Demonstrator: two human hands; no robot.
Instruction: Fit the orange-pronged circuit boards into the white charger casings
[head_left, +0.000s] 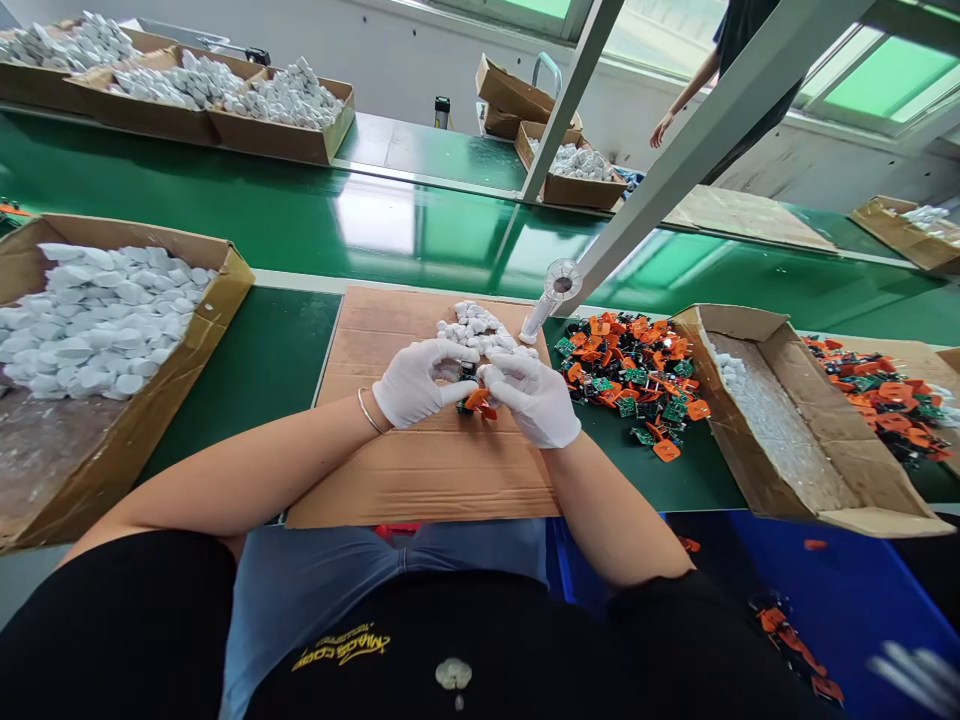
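My left hand [424,385], in a white glove, pinches a small black part [468,371] between thumb and fingers above the cardboard sheet. Just below it shows an orange piece with some green [478,402]; whether the two are joined I cannot tell. My right hand [534,400], also gloved, is closed with its fingertips against the part's right side. What those fingertips hold, perhaps something small and white, is mostly hidden. Right behind the hands lies a heap of small white pieces [476,328]. To the right is a pile of orange, black and green circuit-board assemblies [637,375].
A cardboard box [238,275] of white oval pieces stands left. On the right, an open box [795,400] holds a few white pieces. A clear spool-like tube [551,295] stands beside a slanted metal post [652,190]. A blurred gloved hand [919,680] shows lower right; another person [739,60] stands behind.
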